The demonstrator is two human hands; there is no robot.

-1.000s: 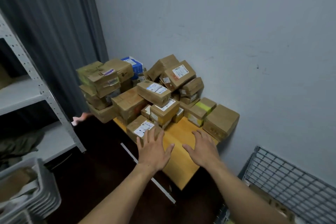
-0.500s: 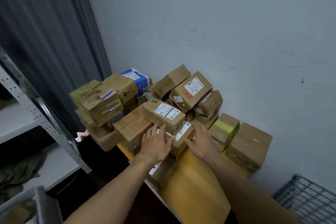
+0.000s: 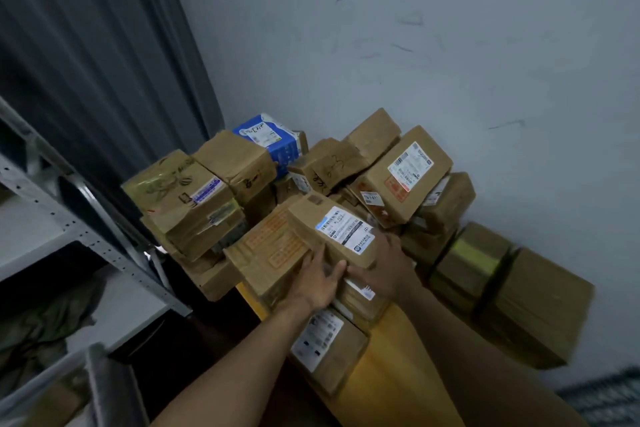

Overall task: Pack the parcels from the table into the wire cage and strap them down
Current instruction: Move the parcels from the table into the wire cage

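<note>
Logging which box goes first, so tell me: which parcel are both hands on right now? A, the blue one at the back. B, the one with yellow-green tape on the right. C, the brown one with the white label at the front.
C: the left hand and right hand both hold the white-labelled parcel at the pile's front.

Matt cardboard parcels (image 3: 375, 192) — glossy tape (image 3: 472, 255) (wooden table (image 3: 398, 378))

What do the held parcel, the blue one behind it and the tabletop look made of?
Held parcel: brown cardboard, glossy as if taped over, white paper label. Blue parcel: printed card or plastic wrap, slightly shiny; unclear which. Tabletop: smooth yellowish wood or laminate, probably.
</note>
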